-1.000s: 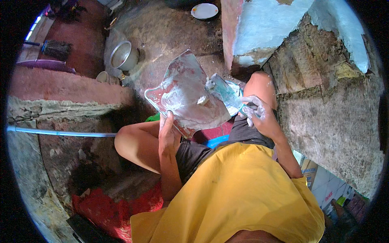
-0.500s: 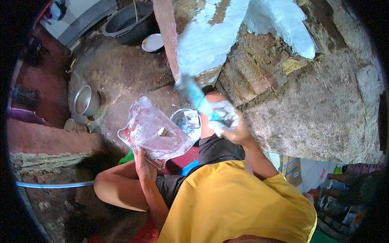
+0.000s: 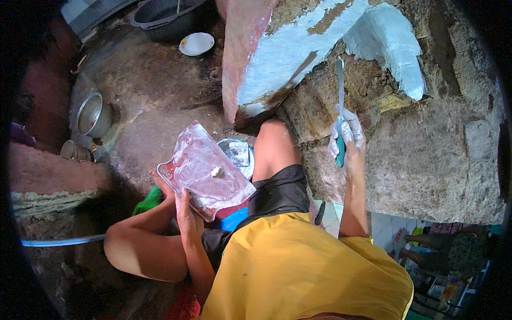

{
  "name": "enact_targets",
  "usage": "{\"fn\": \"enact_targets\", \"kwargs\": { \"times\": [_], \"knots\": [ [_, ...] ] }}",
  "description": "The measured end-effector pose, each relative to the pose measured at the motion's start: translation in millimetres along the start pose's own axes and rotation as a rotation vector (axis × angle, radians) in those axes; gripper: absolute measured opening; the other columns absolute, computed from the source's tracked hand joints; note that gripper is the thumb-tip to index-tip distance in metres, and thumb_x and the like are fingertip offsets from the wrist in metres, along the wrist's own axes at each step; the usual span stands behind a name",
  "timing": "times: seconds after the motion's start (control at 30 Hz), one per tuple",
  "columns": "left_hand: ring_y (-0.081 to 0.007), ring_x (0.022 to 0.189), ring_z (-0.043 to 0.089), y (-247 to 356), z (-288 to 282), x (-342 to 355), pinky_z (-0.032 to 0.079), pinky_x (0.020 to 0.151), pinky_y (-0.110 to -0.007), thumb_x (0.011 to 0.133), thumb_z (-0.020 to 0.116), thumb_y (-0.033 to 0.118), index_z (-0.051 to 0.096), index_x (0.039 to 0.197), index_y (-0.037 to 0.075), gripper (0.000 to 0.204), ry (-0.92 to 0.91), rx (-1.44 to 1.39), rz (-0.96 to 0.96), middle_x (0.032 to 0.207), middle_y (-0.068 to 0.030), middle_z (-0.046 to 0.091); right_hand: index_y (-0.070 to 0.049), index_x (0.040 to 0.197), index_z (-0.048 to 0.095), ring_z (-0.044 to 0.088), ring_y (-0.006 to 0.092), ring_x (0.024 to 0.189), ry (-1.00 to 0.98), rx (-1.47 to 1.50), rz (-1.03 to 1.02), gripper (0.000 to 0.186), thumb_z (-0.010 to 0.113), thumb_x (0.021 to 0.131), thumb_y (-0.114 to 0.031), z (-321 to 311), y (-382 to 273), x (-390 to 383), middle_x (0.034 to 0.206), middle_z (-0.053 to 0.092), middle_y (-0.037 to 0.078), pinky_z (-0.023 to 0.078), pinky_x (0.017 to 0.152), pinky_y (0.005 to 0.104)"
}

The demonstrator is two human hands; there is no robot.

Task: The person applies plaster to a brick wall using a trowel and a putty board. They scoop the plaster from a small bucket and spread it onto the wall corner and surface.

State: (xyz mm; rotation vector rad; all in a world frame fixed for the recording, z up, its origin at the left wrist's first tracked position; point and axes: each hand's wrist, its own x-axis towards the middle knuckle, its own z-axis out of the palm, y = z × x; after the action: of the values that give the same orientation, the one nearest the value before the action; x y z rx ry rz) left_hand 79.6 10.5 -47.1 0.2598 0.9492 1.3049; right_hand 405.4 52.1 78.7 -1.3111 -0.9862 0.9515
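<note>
My left hand (image 3: 186,216) grips the lower edge of a flat reddish board (image 3: 205,146) smeared with white paste. One small lump of white paste (image 3: 216,172) sits on it. In my right hand (image 3: 352,136), whose fingers are coated white, is a putty knife (image 3: 340,85) with a teal handle. Its narrow blade points up and away, seen nearly edge-on, in front of bare rough wall. Whether the tip touches the wall I cannot tell. Beside the blade, the wall carries a broad white plastered strip (image 3: 282,58) and a second white patch (image 3: 389,42).
A bucket (image 3: 249,169) with a whitish block-like thing inside stands behind the board, by my right knee. Farther off are a dark basin (image 3: 165,26), a white plate (image 3: 197,44) and a metal pot (image 3: 95,117). A person's arm (image 3: 418,258) shows at lower right.
My right hand has swung right and farther out with the putty knife, from near my knee to the wall. The board stays in my left hand; the view has shifted slightly.
</note>
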Motion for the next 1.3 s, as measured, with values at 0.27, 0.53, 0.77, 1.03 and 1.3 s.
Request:
{"fn": "enact_targets", "kwargs": {
  "times": [0.27, 0.53, 0.77, 1.03, 1.3],
  "knots": [
    [-0.0193, 0.113, 0.042, 0.2, -1.8, 0.9, 0.034, 0.094, -0.034, 0.090, 0.045, 0.022, 0.025, 0.132, 0.005, 0.049, -0.005, -0.008, -0.021, 0.125, -0.0076, 0.041, -0.003, 0.123, 0.040, 0.040, 0.0042, 0.046, 0.046, -0.049, -0.032, 0.037, 0.046, 0.088, -0.015, -15.2, -15.8, -3.4, 0.070, 0.044, 0.001, 0.033, 0.039, 0.0182],
    [-0.0188, 0.114, 0.040, 0.0, 7.0, 3.1, 0.030, 0.096, -0.033, 0.089, 0.046, 0.022, 0.024, 0.132, 0.004, 0.052, -0.015, 0.024, -0.014, 0.126, -0.0068, 0.039, -0.002, 0.124, 0.037, 0.039, 0.0047, 0.045, 0.095, -0.082, -0.069, 0.042, 0.047, 0.088, -0.019, -36.1, -30.0, -11.3, 0.069, 0.043, 0.001, 0.032, 0.037, 0.0187],
    [-0.0187, 0.113, 0.040, -1.6, 5.7, 4.1, 0.032, 0.095, -0.033, 0.090, 0.045, 0.021, 0.023, 0.133, 0.004, 0.052, -0.011, 0.057, -0.012, 0.126, -0.0070, 0.040, -0.002, 0.121, 0.042, 0.039, 0.0043, 0.046, 0.108, -0.033, -0.055, 0.041, 0.049, 0.086, -0.022, -48.4, -35.7, -23.5, 0.067, 0.046, -0.001, 0.033, 0.039, 0.0182],
    [-0.0193, 0.112, 0.042, -1.3, 9.6, 4.6, 0.034, 0.094, -0.033, 0.090, 0.044, 0.020, 0.023, 0.133, 0.004, 0.050, -0.036, 0.062, -0.023, 0.125, -0.0073, 0.041, 0.001, 0.124, 0.037, 0.038, 0.0055, 0.043, 0.249, -0.032, -0.025, 0.049, 0.049, 0.086, -0.028, -60.7, -40.1, -26.7, 0.067, 0.045, 0.000, 0.031, 0.035, 0.0195],
    [-0.0198, 0.112, 0.042, -4.9, 8.2, 7.7, 0.034, 0.094, -0.034, 0.090, 0.045, 0.020, 0.025, 0.132, 0.004, 0.050, -0.023, 0.061, -0.014, 0.126, -0.0079, 0.040, 0.002, 0.115, 0.048, 0.045, 0.0075, 0.047, 0.235, -0.061, -0.057, 0.039, 0.050, 0.086, -0.024, -94.3, -32.9, -17.3, 0.071, 0.054, 0.003, 0.034, 0.038, 0.0212]
  ]
}}
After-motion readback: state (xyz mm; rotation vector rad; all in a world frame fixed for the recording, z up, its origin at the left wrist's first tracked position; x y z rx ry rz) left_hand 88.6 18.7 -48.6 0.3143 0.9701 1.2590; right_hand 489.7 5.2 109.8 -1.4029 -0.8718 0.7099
